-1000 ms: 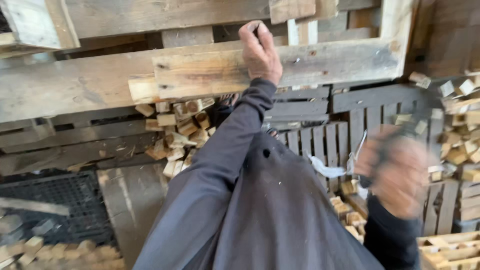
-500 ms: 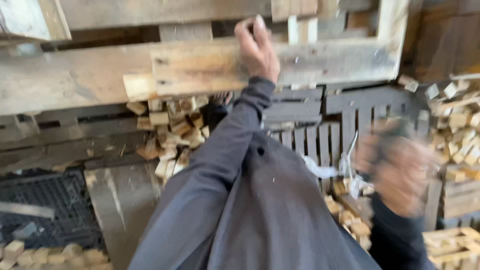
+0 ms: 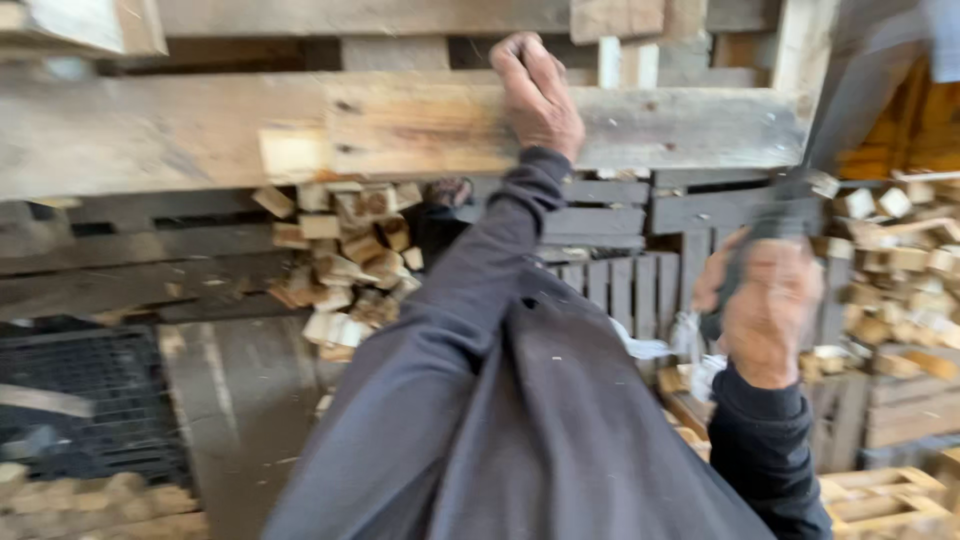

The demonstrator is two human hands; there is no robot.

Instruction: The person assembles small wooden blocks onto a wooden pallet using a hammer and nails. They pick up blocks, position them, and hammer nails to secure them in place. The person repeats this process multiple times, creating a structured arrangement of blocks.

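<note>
I see the left hand [image 3: 538, 98] pressed flat on the weathered plank [image 3: 400, 130] at upper centre, its long axis running left to right. The right hand [image 3: 765, 305], blurred at right, is clenched around a dark handle [image 3: 800, 170]; the tool's head is indistinct.

Both arms come into view in long dark sleeves, a charcoal, slightly purplish grey cloth. The left sleeve [image 3: 450, 330] is loose and creased, speckled with pale dust, ending at a plain cuff. The right sleeve [image 3: 765, 445] bunches at its cuff. The left hand [image 3: 538, 95] and right hand [image 3: 765, 310] are bare, no gloves.
</note>
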